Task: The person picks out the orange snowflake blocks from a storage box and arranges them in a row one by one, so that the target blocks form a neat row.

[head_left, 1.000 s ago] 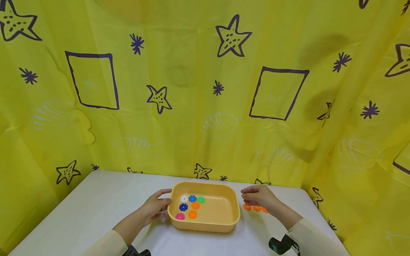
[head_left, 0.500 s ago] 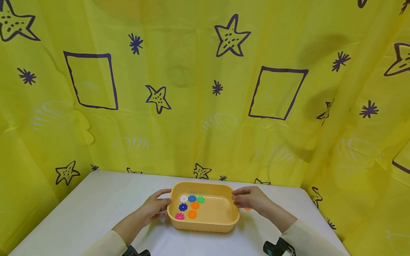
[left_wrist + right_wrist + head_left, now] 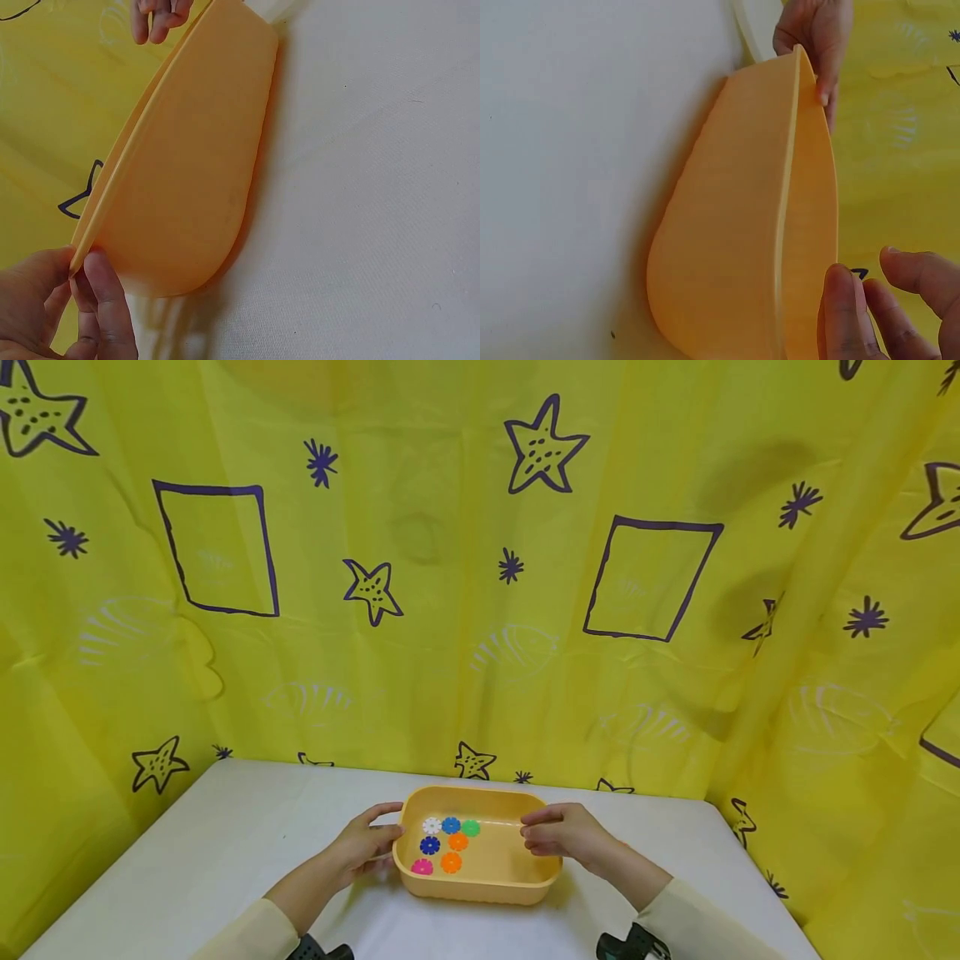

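Note:
A yellow-orange plastic basin (image 3: 480, 893) stands on the white table. My left hand (image 3: 365, 843) grips its left rim, thumb on one side and fingers on the other in the left wrist view. Small flower-shaped plastic discs lie in the basin's left half: white (image 3: 432, 826), blue (image 3: 451, 825), green (image 3: 470, 828), dark blue (image 3: 430, 845), pink (image 3: 422, 867) and two orange, one the near orange disc (image 3: 452, 862). Over the basin's right side hovers my right hand (image 3: 566, 837), thumb and fingers apart in the right wrist view, with nothing visible between them.
The white table (image 3: 262, 835) extends around the basin. Behind and beside it hangs a yellow curtain (image 3: 442, 710) printed with stars and fish. Whatever lies under the right hand and forearm is covered from the head camera.
My right hand has moved left from above the orange discs on the table, past the right rim, to over the basin. The left hand and basin have stayed put.

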Demonstrator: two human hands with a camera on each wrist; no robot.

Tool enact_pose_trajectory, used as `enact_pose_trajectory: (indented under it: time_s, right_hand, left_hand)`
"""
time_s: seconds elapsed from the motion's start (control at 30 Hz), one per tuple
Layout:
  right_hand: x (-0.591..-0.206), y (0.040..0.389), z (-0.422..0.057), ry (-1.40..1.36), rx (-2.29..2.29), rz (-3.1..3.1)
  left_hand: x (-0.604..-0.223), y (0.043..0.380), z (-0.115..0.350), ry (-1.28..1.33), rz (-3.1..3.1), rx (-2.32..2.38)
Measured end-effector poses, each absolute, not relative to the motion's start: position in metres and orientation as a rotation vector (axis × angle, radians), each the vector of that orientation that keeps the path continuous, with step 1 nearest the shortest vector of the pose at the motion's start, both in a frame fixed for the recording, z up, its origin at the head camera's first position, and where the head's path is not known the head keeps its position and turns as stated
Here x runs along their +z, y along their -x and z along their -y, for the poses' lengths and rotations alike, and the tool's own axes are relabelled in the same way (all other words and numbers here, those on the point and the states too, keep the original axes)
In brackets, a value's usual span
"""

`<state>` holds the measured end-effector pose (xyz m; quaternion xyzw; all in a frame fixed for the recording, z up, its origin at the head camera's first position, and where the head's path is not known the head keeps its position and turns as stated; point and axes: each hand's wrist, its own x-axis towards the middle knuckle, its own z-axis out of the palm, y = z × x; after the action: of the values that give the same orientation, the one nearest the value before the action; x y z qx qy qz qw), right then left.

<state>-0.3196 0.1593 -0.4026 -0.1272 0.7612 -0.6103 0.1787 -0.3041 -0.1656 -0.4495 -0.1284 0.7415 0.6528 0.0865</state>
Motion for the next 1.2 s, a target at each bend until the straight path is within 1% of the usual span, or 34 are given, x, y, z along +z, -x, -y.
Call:
enact_pose_trajectory:
  time_s: [0.83,1.2]
  right_hand:
    - [-0.424,0.314,-0.119,0.293,-1.684,-2.115]
    - [-0.435,0.318,-0.107,0.295,-1.700,-2.087]
  left_hand:
    - [-0.449,0.303,0.166,0.406,-2.211,1.931]
    - [-0.449,0.304,0.166,0.409,-2.203,1.932]
